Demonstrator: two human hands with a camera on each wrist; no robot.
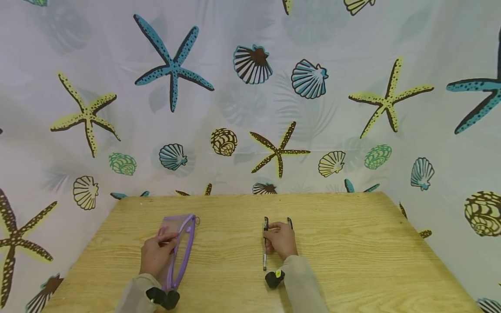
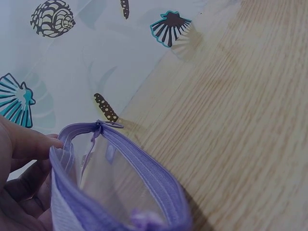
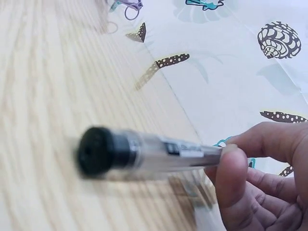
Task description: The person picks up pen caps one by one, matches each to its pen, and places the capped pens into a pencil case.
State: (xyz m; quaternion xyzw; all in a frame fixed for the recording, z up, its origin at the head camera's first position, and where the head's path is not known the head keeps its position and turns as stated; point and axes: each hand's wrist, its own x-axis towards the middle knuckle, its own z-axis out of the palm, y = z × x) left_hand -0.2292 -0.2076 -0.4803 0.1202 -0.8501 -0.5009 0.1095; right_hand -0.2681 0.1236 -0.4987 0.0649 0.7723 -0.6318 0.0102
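Note:
A translucent pencil pouch with a purple zip border (image 1: 183, 261) is at the left, its zip undone and mouth gaping. My left hand (image 1: 155, 256) pinches one edge of that mouth between thumb and fingers; the left wrist view looks into the pouch (image 2: 120, 192). My right hand (image 1: 282, 240) pinches a clear-barrelled pen with a black cap (image 1: 265, 256) between thumb and forefinger. In the right wrist view the pen's black end (image 3: 96, 153) points at the camera. Beyond the right hand shows the black cap of a second pen (image 1: 289, 221); the hand hides the rest.
The wooden table (image 1: 352, 243) spreads under both hands. A white cloth printed with starfish and shells (image 1: 242, 108) hangs behind it and along both sides. Each wrist carries a small black camera (image 1: 275, 278).

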